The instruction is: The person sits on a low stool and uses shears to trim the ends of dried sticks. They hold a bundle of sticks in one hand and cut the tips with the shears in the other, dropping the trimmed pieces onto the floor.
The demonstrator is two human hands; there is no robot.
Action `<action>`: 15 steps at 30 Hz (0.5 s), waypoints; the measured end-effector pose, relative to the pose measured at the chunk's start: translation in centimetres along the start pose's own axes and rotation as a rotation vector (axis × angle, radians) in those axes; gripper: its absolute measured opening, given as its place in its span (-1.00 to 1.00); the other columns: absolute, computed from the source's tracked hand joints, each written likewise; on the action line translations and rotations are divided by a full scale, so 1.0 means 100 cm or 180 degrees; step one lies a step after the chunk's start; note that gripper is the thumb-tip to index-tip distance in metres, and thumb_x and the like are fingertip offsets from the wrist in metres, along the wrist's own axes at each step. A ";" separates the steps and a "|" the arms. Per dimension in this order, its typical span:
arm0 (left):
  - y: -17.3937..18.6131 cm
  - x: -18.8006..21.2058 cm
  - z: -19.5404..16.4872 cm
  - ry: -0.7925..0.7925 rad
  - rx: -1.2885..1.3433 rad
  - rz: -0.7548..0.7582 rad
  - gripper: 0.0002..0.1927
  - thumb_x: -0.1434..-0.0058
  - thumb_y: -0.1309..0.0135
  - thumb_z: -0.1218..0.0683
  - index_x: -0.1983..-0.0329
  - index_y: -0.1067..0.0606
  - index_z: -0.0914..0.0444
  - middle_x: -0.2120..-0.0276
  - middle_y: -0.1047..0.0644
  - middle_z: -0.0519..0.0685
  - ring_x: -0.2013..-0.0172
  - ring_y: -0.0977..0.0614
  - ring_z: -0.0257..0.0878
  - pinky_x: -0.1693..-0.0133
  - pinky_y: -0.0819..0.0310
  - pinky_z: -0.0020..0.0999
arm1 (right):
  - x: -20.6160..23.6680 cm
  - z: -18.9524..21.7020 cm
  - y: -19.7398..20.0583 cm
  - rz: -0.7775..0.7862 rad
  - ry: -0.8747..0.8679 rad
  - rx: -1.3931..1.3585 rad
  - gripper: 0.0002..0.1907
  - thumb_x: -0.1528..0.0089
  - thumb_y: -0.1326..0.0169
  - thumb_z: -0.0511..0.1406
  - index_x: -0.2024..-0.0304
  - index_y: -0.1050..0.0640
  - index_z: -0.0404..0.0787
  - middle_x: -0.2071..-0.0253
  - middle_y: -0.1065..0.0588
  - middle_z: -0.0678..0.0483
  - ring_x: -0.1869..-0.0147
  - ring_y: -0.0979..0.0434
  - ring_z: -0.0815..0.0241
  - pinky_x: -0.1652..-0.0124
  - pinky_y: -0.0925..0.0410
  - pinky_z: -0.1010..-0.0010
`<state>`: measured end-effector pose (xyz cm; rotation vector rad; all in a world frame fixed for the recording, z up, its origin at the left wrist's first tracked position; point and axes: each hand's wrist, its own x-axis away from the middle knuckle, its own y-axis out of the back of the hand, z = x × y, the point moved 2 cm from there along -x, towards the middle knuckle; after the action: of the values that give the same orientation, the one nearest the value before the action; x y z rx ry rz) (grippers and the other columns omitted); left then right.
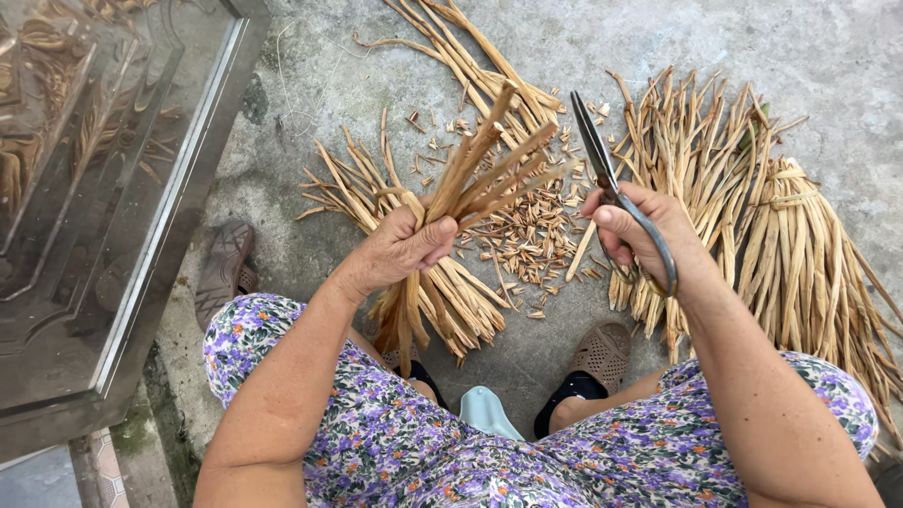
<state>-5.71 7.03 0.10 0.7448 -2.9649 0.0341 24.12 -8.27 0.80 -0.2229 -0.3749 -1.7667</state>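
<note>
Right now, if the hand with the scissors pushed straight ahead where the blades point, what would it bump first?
Probably nothing close: the right hand points the scissors up and away over bare concrete floor, though depth is unclear.

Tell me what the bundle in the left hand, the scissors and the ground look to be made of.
Bundle in the left hand: dried plant stalks or leaf strips, probably; tan, matte, fibrous, with split ends.
Scissors in the right hand: metal, it seems; dull grey blades and handle loops, no coating visible.
Ground: likely concrete; grey, rough, mottled, with small stains.
</note>
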 end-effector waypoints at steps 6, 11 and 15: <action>-0.012 0.022 -0.030 -0.0352 0.1628 0.1308 -0.50 -0.54 0.00 -0.25 0.25 -0.45 0.27 0.58 -0.31 -0.21 0.56 -0.33 -0.45 0.44 -0.26 -0.44 | 0.001 -0.004 -0.023 0.1963 0.0280 0.0300 -0.16 -0.01 -0.22 0.27 -0.07 -0.57 -0.18 0.22 -0.60 0.05 0.13 -0.59 0.27 0.08 -0.48 0.43; -0.032 0.021 -0.046 -0.0330 0.2442 0.2226 -0.40 -0.48 -0.01 -0.23 -0.23 -0.44 0.37 0.60 -0.29 -0.20 0.67 -0.27 -0.46 0.61 -0.14 -0.50 | 0.010 -0.009 -0.072 0.2649 0.0158 -0.0470 -0.03 0.06 -0.28 0.29 -0.22 -0.46 -0.12 0.02 -0.58 0.04 -0.02 -0.56 0.23 -0.10 -0.41 0.37; -0.040 0.019 -0.042 -0.0103 0.2866 0.2433 -0.41 -0.44 0.00 -0.20 -0.32 -0.33 0.28 0.61 -0.28 -0.17 0.63 -0.26 -0.43 0.57 -0.14 -0.44 | -0.001 -0.003 -0.086 0.1312 0.0532 -0.0467 -0.10 -0.01 -0.32 0.22 -0.19 -0.48 -0.20 -0.01 -0.53 0.02 -0.05 -0.50 0.23 -0.04 -0.40 0.32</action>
<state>-5.19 2.75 4.42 -0.4293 -2.9569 1.4379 15.78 -6.59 -0.66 -0.2360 -0.0694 -1.3931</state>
